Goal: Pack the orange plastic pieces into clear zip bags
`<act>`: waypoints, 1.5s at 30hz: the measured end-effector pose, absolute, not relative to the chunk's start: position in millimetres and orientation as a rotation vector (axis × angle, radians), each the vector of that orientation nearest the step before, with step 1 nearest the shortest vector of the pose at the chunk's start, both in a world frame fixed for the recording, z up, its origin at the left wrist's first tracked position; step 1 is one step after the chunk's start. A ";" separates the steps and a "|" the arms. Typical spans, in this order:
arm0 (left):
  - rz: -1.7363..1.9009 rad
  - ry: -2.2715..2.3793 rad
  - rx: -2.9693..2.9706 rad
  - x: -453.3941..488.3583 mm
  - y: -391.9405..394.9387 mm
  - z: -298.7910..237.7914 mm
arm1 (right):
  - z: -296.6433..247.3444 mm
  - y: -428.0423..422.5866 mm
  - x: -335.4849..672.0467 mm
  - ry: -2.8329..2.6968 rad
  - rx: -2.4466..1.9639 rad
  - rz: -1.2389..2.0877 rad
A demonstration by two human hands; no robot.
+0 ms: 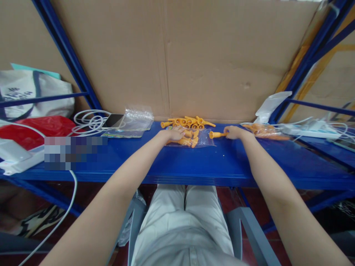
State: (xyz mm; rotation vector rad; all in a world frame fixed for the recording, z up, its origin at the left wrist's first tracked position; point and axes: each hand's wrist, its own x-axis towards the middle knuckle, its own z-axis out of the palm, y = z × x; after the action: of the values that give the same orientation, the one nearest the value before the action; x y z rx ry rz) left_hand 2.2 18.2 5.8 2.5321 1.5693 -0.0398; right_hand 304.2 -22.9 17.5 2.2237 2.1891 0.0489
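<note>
My left hand (175,133) lies with fingers stretched over a clear plastic bag (206,139) that has several yellow plastic toy horns (186,141) in it. My right hand (234,132) is closed around the narrow end of a single yellow toy horn (217,135), its flared mouth pointing left toward the bag. Behind the bag, against the cardboard, is a pile of loose yellow horns (188,121). The fingertips of my right hand are partly hidden.
On the right of the blue table (222,166) lie another bag of orange-yellow pieces (263,131) and a white power strip (310,131). Flat clear bags (135,120), a phone (113,121), coiled white cable (90,123) and a red bag (30,129) are on the left. Cardboard (194,59) stands behind.
</note>
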 end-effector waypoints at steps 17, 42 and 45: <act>0.295 1.443 2.761 -5.8 17.3 -15.4 | 20.3 -28.7 292.2 2.744 2.181 -0.645; 0.606 1.517 2.588 -0.1 14.4 -10.0 | 8.0 -17.5 263.2 3.125 1.843 -0.091; 0.670 1.740 2.424 -0.3 3.3 -2.3 | 9.3 -19.1 266.3 3.147 1.822 -0.067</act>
State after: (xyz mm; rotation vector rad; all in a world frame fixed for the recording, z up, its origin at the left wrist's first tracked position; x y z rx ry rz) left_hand -0.3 3.3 -2.3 2.4244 1.7398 0.6697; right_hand 266.3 -19.1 9.3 1.8219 3.1468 -0.0670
